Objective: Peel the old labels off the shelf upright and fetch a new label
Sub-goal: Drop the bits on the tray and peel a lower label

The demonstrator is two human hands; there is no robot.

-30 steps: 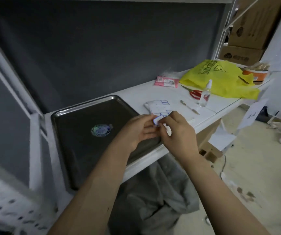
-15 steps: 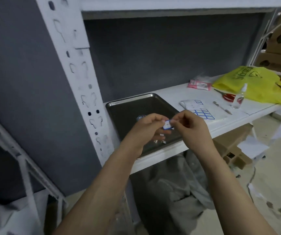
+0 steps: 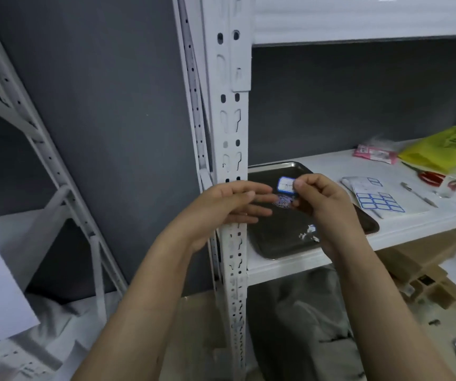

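A blue-bordered label (image 3: 286, 185) is being pinched between thumb and forefinger of the right hand (image 3: 323, 207), above the steel tray (image 3: 273, 243), at 3 o'clock of the white shelf upright (image 3: 231, 127). The left hand (image 3: 221, 210) is being held flat before the upright, fingers straight and pointing to 3 o'clock, near the label. A label sheet (image 3: 378, 200) is lying on the shelf (image 3: 328, 166) at 3 o'clock of the tray.

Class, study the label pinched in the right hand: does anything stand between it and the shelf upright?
Yes. The left hand, fingers straight, lies across the upright at the level of the label, which the right hand pinches. Above that hand the upright is uncovered.
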